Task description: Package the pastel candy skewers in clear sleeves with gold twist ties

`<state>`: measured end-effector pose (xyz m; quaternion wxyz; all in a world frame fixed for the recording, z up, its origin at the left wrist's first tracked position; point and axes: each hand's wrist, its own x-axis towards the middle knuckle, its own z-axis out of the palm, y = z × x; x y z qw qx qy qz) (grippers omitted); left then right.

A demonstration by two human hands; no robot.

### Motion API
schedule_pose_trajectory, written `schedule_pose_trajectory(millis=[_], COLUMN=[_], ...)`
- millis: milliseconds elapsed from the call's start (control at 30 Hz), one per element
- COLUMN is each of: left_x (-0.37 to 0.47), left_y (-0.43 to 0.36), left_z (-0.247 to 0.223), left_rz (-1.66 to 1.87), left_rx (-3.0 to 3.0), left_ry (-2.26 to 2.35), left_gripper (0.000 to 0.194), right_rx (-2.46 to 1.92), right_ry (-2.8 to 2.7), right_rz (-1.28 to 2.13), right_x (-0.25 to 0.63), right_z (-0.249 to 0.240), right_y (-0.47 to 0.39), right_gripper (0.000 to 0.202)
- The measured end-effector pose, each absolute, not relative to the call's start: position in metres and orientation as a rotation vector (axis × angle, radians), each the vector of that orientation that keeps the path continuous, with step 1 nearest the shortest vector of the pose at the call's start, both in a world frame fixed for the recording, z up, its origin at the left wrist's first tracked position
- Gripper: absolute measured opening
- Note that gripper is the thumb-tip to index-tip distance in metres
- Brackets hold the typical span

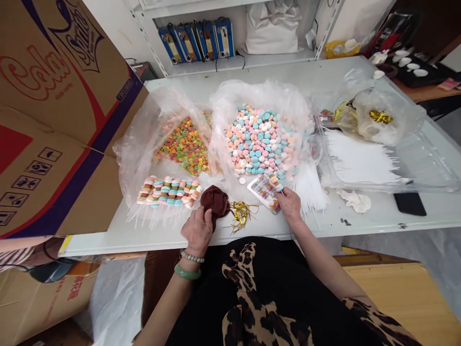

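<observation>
Two hands at the near edge of the white table [360, 218]. Right hand [289, 204] pinches the near end of a small printed packet [265, 192], flat and glossy; its long axis runs from near-right to far-left, approx. diagonal. Left hand [197, 230] lies curled on a crumpled maroon cloth [215, 201], soft and bunched. Between them, a tangle of gold twist ties [240, 212], thin and wiry. Left of the cloth, a row of candy skewers [167, 191] on clear plastic. Farther off, a bag of pastel round candies [260, 142] and a bag of ring candies [185, 144]. Cardboard box [54, 110] crowds the left side.
</observation>
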<state>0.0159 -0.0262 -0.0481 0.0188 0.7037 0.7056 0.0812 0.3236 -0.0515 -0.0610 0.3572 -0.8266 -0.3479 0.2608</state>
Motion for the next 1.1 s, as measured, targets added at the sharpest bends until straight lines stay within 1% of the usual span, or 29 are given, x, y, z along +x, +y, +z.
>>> schedule_pose_trajectory(millis=[67, 133, 200, 333, 400, 467, 533, 600, 633, 700, 733, 767, 867, 933, 1100], left_x=[0.025, 0.033, 0.038, 0.038, 0.032, 0.021, 0.011, 0.006, 0.008, 0.021, 0.03, 0.04, 0.066, 0.074, 0.077], left_y=[-0.02, -0.008, 0.007, 0.021, 0.014, 0.002, -0.013, -0.026, -0.031, -0.038, -0.038, -0.038, -0.032, -0.027, -0.02], left_z=[-0.044, -0.044, -0.047, -0.055, -0.059, -0.061, -0.058, -0.048, -0.04, -0.022, -0.012, -0.004, 0.011, 0.01, 0.001], left_rz=[0.241, 0.094, -0.036, -0.11, -0.1, -0.034, 0.088, 0.296, 0.437, 0.732, 0.815, 0.833, 0.734, 0.746, 0.961], left_rx=[2.224, 2.207, 2.22, 2.359, 2.399, 2.396, 2.322, 2.157, 2.039, 1.75, 1.592, 1.42, 0.956, 0.788, 0.615], left_ry=[2.141, 2.106, 2.071, 1.973, 1.89, 1.807, 1.72, 1.626, 1.594, 1.549, 1.48, 1.363, 1.092, 1.063, 1.077], left_gripper=[0.055, 0.056, 0.053, 0.053, 0.048, 0.044, 0.054, 0.064, 0.063, 0.054, 0.051, 0.05, 0.048, 0.043, 0.035], right_rx=[-2.072, -2.008, -1.918, -1.605, -1.487, -1.407, -1.334, -1.282, -1.263, -1.222, -1.2, -1.181, -1.18, -1.234, -1.267], right_ry=[-0.836, -0.771, -0.698, -0.513, -0.419, -0.363, -0.356, -0.386, -0.413, -0.483, -0.525, -0.567, -0.673, -0.71, -0.662], right_rz=[0.702, 0.731, 0.791, 1.034, 1.17, 1.282, 1.366, 1.449, 1.491, 1.585, 1.636, 1.682, 1.729, 1.69, 1.676], right_x=[0.326, 0.328, 0.33, 0.333, 0.335, 0.335, 0.332, 0.321, 0.313, 0.292, 0.281, 0.269, 0.242, 0.234, 0.234], right_z=[-0.065, -0.068, -0.068, -0.056, -0.048, -0.04, -0.033, -0.027, -0.024, -0.016, -0.011, -0.007, 0.004, 0.009, 0.009], right_y=[-0.05, -0.047, -0.045, -0.044, -0.045, -0.048, -0.05, -0.051, -0.05, -0.049, -0.048, -0.048, -0.047, -0.047, -0.049], right_gripper=[0.025, 0.025, 0.026, 0.03, 0.033, 0.037, 0.04, 0.04, 0.038, 0.037, 0.036, 0.035, 0.034, 0.034, 0.038])
